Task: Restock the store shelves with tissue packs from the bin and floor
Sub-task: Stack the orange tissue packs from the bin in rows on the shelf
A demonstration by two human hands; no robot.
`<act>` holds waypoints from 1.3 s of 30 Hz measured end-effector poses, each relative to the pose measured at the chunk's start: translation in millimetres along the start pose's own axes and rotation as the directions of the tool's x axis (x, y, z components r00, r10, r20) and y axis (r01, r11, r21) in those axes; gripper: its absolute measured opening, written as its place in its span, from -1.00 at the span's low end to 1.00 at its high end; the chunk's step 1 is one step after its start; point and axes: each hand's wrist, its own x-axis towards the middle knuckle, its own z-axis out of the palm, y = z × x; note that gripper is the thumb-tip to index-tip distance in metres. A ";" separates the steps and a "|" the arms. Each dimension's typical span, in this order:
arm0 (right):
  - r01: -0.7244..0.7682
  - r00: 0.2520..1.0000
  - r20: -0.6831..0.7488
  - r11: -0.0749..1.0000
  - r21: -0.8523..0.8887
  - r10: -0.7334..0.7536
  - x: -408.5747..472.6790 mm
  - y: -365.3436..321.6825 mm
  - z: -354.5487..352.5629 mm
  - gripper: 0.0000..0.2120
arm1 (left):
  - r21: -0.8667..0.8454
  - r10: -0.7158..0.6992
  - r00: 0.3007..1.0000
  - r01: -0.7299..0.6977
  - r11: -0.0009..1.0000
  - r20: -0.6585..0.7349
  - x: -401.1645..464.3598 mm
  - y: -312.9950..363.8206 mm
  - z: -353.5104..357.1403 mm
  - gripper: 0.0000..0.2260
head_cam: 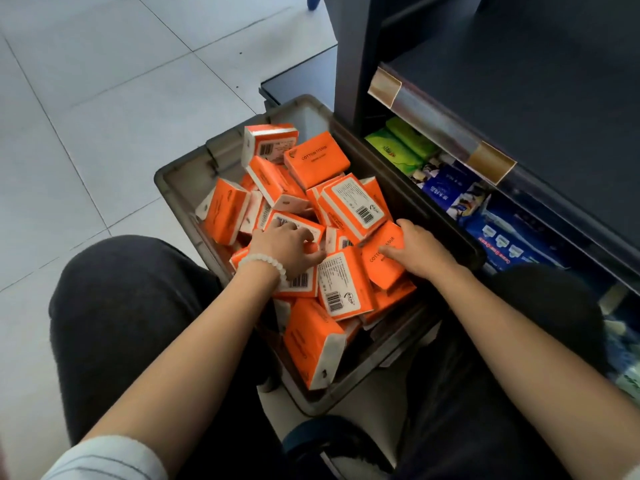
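tissue packs (pixel 313 161): orange, heaped loose in the grey bin (pixel 180 174) on the floor beside the shelf (pixel 519 109) | left hand (pixel 284 247) fingers curled onto a pack, right hand (pixel 419 252) fingers wrapping another | progress: early, bin nearly full | lower shelf holds green and blue packs (pixel 446 192)

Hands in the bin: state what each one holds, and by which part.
The right hand grips an orange tissue pack across its face and far edge. The left hand rests curled on the packs; whether it grips one cannot be told.
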 end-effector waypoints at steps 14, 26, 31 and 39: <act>-0.111 0.985 0.150 0.969 0.222 0.079 -3.2 4.5 22.8 -0.49 | -0.062 0.063 0.981 -0.076 0.995 -0.183 -19.4 -10.0 13.6 -0.51; -0.089 0.996 0.054 0.953 0.289 0.077 -15.1 -6.7 8.8 -0.52 | -0.028 0.123 0.977 -0.130 0.991 -0.175 -26.5 2.7 -4.0 -0.57; 0.000 0.990 -0.135 0.957 0.291 0.041 -38.8 -6.6 -19.3 -0.50 | -0.043 0.159 0.934 -0.182 0.982 -0.318 -37.3 18.7 -25.6 -0.60; 0.192 0.833 -0.535 0.834 0.517 0.140 -81.8 16.4 -130.9 -0.60 | -0.220 0.190 0.843 -0.338 0.915 -0.503 -40.7 75.8 -118.7 -0.62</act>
